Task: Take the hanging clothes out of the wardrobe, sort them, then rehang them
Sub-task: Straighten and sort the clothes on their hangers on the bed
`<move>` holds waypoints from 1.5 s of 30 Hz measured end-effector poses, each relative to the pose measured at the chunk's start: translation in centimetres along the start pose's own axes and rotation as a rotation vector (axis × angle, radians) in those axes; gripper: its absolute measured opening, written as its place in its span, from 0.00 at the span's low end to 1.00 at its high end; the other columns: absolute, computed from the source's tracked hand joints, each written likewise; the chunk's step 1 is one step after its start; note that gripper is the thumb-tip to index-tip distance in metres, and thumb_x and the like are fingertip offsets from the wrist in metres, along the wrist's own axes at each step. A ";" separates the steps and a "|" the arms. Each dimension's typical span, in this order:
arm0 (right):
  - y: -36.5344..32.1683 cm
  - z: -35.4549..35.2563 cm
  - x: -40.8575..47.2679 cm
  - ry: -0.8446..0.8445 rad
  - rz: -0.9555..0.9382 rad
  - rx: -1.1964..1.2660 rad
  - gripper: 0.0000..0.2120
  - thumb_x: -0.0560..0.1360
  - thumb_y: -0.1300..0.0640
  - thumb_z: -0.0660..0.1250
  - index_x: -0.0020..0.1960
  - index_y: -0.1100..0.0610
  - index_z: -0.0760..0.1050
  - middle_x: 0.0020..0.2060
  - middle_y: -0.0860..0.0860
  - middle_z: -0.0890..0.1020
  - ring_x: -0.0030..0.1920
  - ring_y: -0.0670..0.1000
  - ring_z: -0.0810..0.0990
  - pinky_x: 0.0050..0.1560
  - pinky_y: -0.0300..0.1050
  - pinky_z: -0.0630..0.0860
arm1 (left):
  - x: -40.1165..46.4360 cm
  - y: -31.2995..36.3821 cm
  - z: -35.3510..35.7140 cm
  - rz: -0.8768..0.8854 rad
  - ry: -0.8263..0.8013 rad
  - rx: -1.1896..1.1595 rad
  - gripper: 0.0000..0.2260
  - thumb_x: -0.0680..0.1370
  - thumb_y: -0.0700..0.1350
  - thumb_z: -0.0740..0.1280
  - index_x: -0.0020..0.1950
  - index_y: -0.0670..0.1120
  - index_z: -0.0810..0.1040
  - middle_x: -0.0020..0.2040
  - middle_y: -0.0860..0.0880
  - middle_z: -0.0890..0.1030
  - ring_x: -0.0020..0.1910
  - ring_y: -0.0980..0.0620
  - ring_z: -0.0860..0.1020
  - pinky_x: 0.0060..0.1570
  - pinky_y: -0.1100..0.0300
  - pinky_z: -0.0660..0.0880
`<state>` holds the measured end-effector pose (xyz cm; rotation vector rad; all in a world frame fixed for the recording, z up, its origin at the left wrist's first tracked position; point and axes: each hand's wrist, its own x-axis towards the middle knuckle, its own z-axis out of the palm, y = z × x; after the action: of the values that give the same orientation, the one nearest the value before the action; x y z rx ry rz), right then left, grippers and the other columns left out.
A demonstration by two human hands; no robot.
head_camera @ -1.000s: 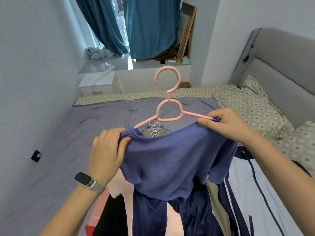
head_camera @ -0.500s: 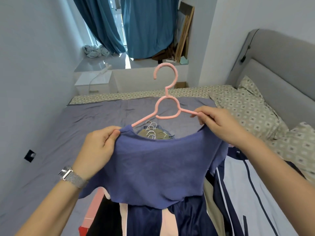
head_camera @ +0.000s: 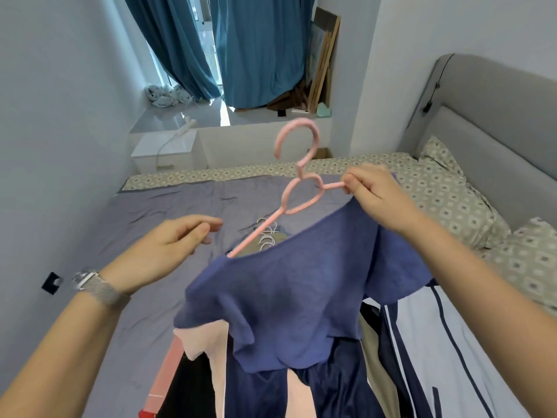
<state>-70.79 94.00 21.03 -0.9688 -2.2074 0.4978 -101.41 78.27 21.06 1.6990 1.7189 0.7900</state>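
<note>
Currently: right hand (head_camera: 373,194) pinching pink hanger (head_camera: 297,188), left hand (head_camera: 168,245) loose, empty; tilted, blue shirt (head_camera: 289,285) may slide off.

Matt pink plastic hanger (head_camera: 297,176); soft knit blue cloth shirt (head_camera: 289,297); metal mesh watchband (head_camera: 99,289).

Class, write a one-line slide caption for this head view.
Right hand holds pink plastic hanger bearing blue knit T-shirt; left hand open.
</note>
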 end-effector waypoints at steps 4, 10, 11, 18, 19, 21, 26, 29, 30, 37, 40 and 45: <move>-1.1 3.6 1.5 0.091 0.264 0.348 0.27 0.74 0.67 0.62 0.20 0.48 0.61 0.19 0.43 0.65 0.24 0.40 0.63 0.31 0.36 0.61 | 2.2 0.4 3.0 0.100 0.018 0.010 0.16 0.79 0.46 0.63 0.66 0.57 0.67 0.66 0.57 0.71 0.60 0.60 0.74 0.56 0.69 0.72; -7.1 10.5 1.1 -0.203 0.207 0.680 0.25 0.74 0.72 0.60 0.28 0.47 0.65 0.20 0.42 0.71 0.24 0.37 0.70 0.30 0.28 0.65 | 5.6 -0.6 7.2 0.279 0.040 0.375 0.32 0.74 0.55 0.62 0.75 0.46 0.58 0.75 0.51 0.60 0.75 0.51 0.57 0.71 0.50 0.61; -7.0 11.2 1.1 -0.260 0.233 0.716 0.24 0.74 0.72 0.61 0.29 0.46 0.66 0.21 0.40 0.73 0.25 0.36 0.71 0.31 0.27 0.66 | 5.8 -0.8 7.0 0.275 0.077 0.397 0.34 0.72 0.58 0.59 0.75 0.46 0.57 0.76 0.52 0.57 0.76 0.53 0.53 0.72 0.51 0.57; -5.9 11.9 -0.5 -0.411 0.273 0.639 0.17 0.80 0.67 0.53 0.35 0.58 0.69 0.31 0.42 0.77 0.32 0.37 0.73 0.40 0.27 0.68 | 5.9 -1.6 5.3 0.386 0.073 0.183 0.12 0.72 0.50 0.57 0.48 0.45 0.74 0.46 0.51 0.77 0.45 0.51 0.71 0.51 0.54 0.67; -6.7 11.1 -0.6 -0.417 0.337 0.774 0.14 0.82 0.62 0.53 0.41 0.57 0.73 0.38 0.42 0.78 0.42 0.36 0.76 0.46 0.27 0.68 | 5.9 -2.3 4.7 0.354 0.122 0.251 0.12 0.72 0.51 0.56 0.45 0.46 0.75 0.42 0.48 0.78 0.42 0.48 0.72 0.48 0.53 0.66; -5.0 9.3 -1.8 -0.462 0.365 0.882 0.15 0.80 0.42 0.54 0.58 0.47 0.73 0.57 0.42 0.76 0.62 0.38 0.72 0.58 0.28 0.67 | 5.6 -4.1 3.4 0.262 0.291 0.405 0.15 0.73 0.53 0.54 0.41 0.47 0.77 0.38 0.45 0.78 0.39 0.42 0.74 0.43 0.52 0.65; -0.5 4.1 -4.4 -0.805 0.576 0.872 0.28 0.63 0.31 0.69 0.49 0.54 0.84 0.47 0.50 0.85 0.46 0.46 0.84 0.45 0.37 0.79 | 4.4 -5.4 0.8 -0.184 0.598 0.625 0.09 0.77 0.46 0.63 0.46 0.42 0.79 0.45 0.37 0.79 0.47 0.34 0.73 0.44 0.46 0.69; 0.2 2.6 -4.8 -0.692 0.499 0.471 0.12 0.70 0.51 0.75 0.47 0.58 0.80 0.42 0.52 0.85 0.40 0.44 0.82 0.42 0.40 0.78 | 4.1 -5.0 0.8 -0.265 0.620 0.645 0.09 0.78 0.46 0.63 0.49 0.42 0.79 0.48 0.37 0.78 0.51 0.34 0.71 0.46 0.45 0.68; 0.6 2.6 -4.6 -0.600 0.386 0.250 0.10 0.73 0.54 0.72 0.47 0.60 0.79 0.42 0.53 0.84 0.40 0.44 0.80 0.42 0.43 0.76 | 4.2 -5.1 0.7 -0.274 0.603 0.636 0.10 0.78 0.48 0.62 0.49 0.43 0.78 0.48 0.38 0.78 0.52 0.34 0.71 0.47 0.45 0.69; 3.4 1.3 -4.9 -0.327 0.170 -0.082 0.10 0.75 0.56 0.68 0.41 0.61 0.72 0.33 0.51 0.75 0.37 0.52 0.73 0.40 0.44 0.67 | 2.1 -3.5 -0.2 0.067 0.211 0.491 0.25 0.71 0.65 0.49 0.51 0.50 0.73 0.43 0.48 0.76 0.47 0.46 0.70 0.53 0.52 0.63; 4.1 0.7 -5.3 -0.395 0.146 -0.100 0.10 0.77 0.56 0.66 0.40 0.60 0.70 0.34 0.52 0.74 0.38 0.53 0.72 0.41 0.46 0.66 | 0.5 -3.2 0.7 0.091 0.241 0.500 0.14 0.77 0.56 0.52 0.47 0.51 0.73 0.41 0.47 0.77 0.45 0.45 0.72 0.51 0.51 0.64; 3.0 0.8 -6.9 -0.413 0.080 -0.040 0.09 0.79 0.58 0.62 0.41 0.60 0.70 0.34 0.49 0.73 0.38 0.51 0.70 0.39 0.38 0.64 | -4.1 -2.6 3.6 -0.092 0.434 0.511 0.07 0.80 0.44 0.59 0.48 0.47 0.77 0.46 0.44 0.78 0.48 0.39 0.73 0.49 0.48 0.68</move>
<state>-66.38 90.72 15.88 -1.0532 -2.5571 0.7493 -100.29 74.16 16.79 1.8417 2.4453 0.7593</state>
